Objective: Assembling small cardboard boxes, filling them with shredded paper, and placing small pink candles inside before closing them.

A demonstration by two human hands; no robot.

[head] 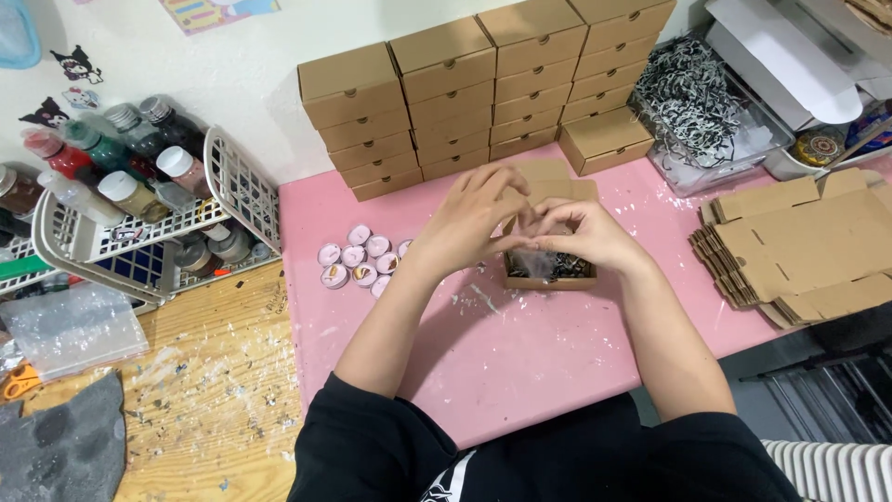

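Observation:
An open brown cardboard box (548, 279) sits on the pink mat (520, 353) in front of me, with dark shredded paper inside. My left hand (469, 218) and my right hand (585, 232) are both over the box, fingers curled together, pressing a small clear wrapped item (536, 263) down onto the shreds. The box's open lid (544, 181) stands behind my hands. A cluster of small round pink-and-white pieces (362, 258) lies on the mat left of the box.
Closed brown boxes (483, 88) are stacked along the wall. Flat unfolded box blanks (799, 246) lie at right. A clear tub of black-and-white shredded paper (697, 102) stands behind. A white basket of bottles (139, 200) sits at left on the wooden table (214, 390).

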